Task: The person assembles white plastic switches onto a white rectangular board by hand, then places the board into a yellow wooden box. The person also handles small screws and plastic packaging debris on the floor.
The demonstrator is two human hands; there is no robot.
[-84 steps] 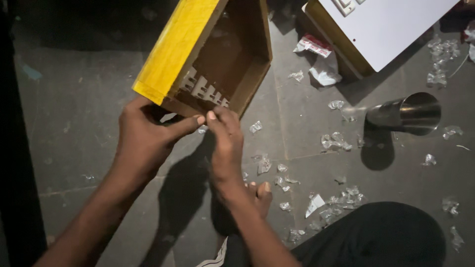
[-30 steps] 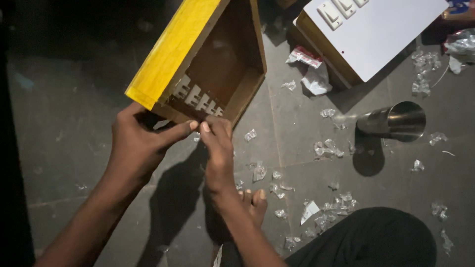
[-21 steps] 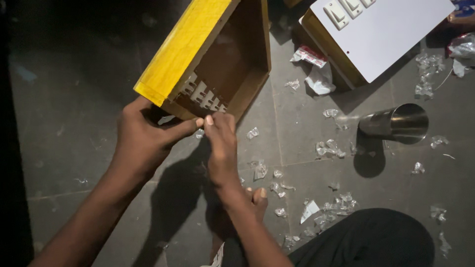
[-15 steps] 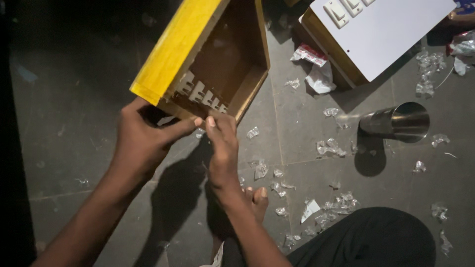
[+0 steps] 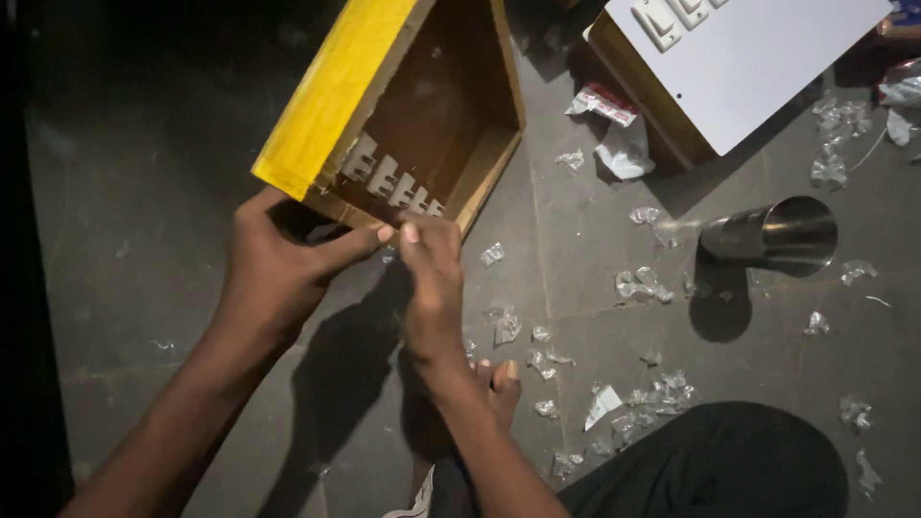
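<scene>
An open wooden box [image 5: 460,115] with a yellow outer side [image 5: 336,91] lies tilted on the grey tiled floor. A row of small white parts [image 5: 389,179] sits along its near inner wall. My left hand [image 5: 283,264] grips the box's near corner, thumb stretched along the lower edge. My right hand [image 5: 432,269] is at that same edge, fingertips pinched together just below the white parts; what they pinch is too small to tell.
A wooden box with a white switch plate [image 5: 739,58] lies at the upper right. A steel cup [image 5: 772,235] lies on its side to the right. Several clear plastic scraps [image 5: 643,283] litter the floor. My bare foot [image 5: 499,384] and dark-clothed knee [image 5: 729,460] are below.
The box and both hands have shifted slightly with the camera. The hands keep the same hold at the box's near edge.
</scene>
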